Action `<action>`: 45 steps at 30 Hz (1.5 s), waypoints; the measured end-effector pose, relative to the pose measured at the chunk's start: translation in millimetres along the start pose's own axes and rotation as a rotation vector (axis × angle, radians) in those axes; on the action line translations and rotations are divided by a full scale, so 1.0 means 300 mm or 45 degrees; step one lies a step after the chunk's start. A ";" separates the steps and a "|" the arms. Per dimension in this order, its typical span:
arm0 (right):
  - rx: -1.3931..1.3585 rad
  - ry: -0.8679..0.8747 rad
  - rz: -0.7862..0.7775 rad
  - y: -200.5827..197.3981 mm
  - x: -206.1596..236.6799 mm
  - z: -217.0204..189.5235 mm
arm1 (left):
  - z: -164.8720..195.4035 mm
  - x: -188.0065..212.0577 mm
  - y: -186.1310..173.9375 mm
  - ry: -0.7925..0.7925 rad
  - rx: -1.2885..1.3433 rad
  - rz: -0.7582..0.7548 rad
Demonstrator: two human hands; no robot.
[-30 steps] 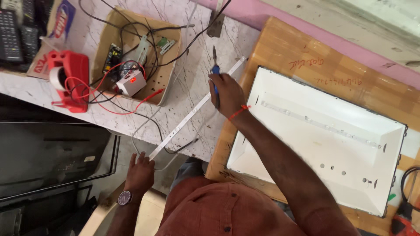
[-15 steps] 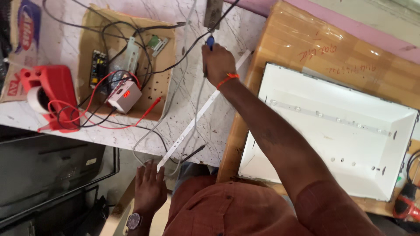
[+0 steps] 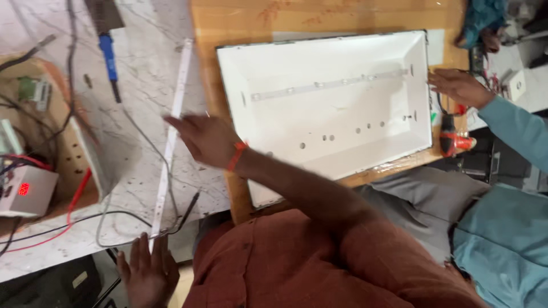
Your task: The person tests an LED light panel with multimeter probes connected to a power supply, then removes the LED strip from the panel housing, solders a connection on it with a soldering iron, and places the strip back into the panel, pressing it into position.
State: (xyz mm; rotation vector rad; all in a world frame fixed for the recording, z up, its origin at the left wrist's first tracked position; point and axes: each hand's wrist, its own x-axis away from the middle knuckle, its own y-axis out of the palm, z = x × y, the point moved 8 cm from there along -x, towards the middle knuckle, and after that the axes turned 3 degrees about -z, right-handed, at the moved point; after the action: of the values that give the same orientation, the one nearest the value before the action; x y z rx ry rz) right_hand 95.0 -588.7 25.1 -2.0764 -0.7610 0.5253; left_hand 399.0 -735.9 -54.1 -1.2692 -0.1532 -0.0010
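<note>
Resting nearest the camera, the left hand (image 3: 147,268) lies flat with fingers spread at the near end of the long white strip (image 3: 170,137), its fingertips touching or just short of that end (the blur hides which). That strip runs away across the marble surface (image 3: 142,68), and everything else sits around it. A grey cable (image 3: 114,219) and a thin black probe (image 3: 188,208) cross the surface beside the strip's near end. Left of the strip stands a small white box with a red display (image 3: 25,191) and red wires (image 3: 77,194), on a wooden board (image 3: 77,157). Over the strip's middle hovers the right hand (image 3: 205,137) — open, fingers loosely extended, holding nothing — with an orange band (image 3: 236,155) at the wrist. Right of the strip lies a white panel tray (image 3: 342,125) on a wooden board. Farther up, left of the strip's far end, lies a blue-handled tool (image 3: 108,54). Beyond the tray, another person's hand (image 3: 456,85) in a teal sleeve touches its far edge, near a red drill (image 3: 451,137).
</note>
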 end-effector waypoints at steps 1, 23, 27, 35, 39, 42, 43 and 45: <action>-0.020 0.011 -0.015 -0.023 0.092 -0.006 | 0.010 -0.021 -0.014 0.033 -0.003 0.018; 0.112 0.371 0.524 -0.586 1.320 0.487 | 0.865 -0.049 -0.019 0.282 -0.061 0.127; 0.083 0.511 0.575 -0.673 1.484 0.594 | 0.967 -0.055 -0.007 0.277 -0.041 0.148; -0.008 0.682 0.679 -0.750 1.632 0.723 | 1.063 -0.076 0.015 0.267 -0.041 0.058; -0.050 0.733 0.637 -0.729 1.613 0.756 | 1.082 -0.093 0.048 0.287 -0.023 0.010; -0.024 0.766 0.580 -0.707 1.579 0.756 | 1.096 -0.137 0.068 0.368 0.004 0.016; -0.011 0.766 0.565 -0.701 1.568 0.749 | 1.101 -0.156 0.074 0.396 0.025 0.023; -0.003 0.784 0.544 -0.695 1.543 0.742 | 1.107 -0.225 0.085 0.454 0.068 0.042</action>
State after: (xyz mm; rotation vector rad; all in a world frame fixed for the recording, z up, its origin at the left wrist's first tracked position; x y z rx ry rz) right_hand 229.6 -50.9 30.3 -2.2325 0.0413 0.0828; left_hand 296.4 -418.4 9.5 -1.1983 0.1745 -0.1927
